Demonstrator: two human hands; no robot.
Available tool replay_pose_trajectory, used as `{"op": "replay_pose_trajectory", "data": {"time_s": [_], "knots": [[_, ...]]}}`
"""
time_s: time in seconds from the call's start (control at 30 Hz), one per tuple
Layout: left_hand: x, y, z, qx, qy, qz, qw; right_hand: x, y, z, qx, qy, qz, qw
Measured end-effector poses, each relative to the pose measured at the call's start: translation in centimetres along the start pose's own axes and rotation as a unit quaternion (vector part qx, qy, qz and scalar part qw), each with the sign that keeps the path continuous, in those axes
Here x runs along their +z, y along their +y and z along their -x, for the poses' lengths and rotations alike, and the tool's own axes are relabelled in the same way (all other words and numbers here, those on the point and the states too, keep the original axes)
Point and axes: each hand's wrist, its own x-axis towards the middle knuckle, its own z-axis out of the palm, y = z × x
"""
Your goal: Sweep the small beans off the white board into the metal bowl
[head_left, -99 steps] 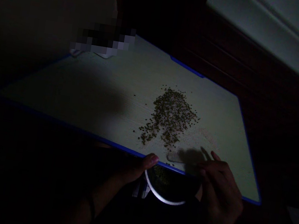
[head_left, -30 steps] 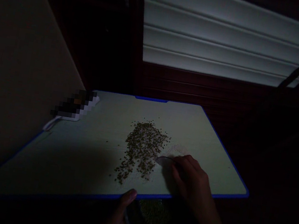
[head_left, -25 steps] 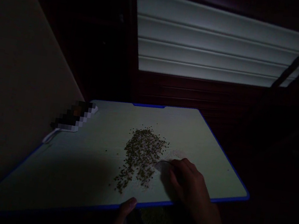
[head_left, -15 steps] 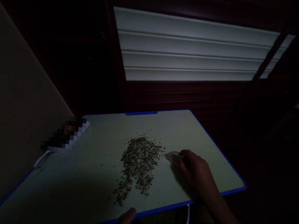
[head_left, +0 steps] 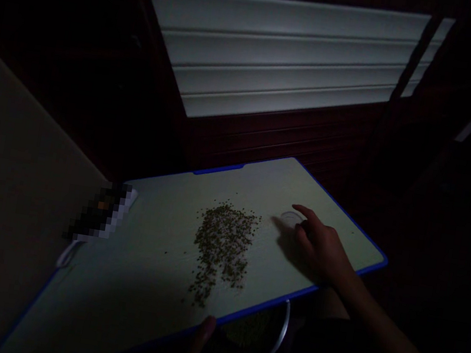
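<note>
Where the left hand (head_left: pixel 197 349) meets the near edge of a blue-edged cutting board (head_left: pixel 343 229), its thumb lies over that edge (grip hidden: cannot tell), above a steel bowl (head_left: pixel 252 337) of seeds. The open right hand (head_left: pixel 320 249) rests at 3 o'clock from the seed pile (head_left: pixel 221 252), its fingertips (head_left: pixel 295 207) just beside a small translucent disc (head_left: pixel 290 217).
</note>
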Motion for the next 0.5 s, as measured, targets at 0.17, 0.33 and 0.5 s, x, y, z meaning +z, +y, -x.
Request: {"op": "replay_pose_trajectory", "data": {"time_s": [0.17,0.33,0.5], "knots": [[0.4,0.3,0.4,0.058,0.095,0.022,0.993,-0.2,0.2,0.0,-0.004,-0.003,-0.030,1.000],[1.6,0.2,0.8,0.048,0.140,0.060,0.987,-0.4,0.4,-0.1,-0.012,0.002,-0.053,0.999],[1.6,-0.1,1.0,0.068,0.112,0.070,0.989,0.0,-0.5,-0.7,-0.036,-0.067,-0.115,0.990]]}}
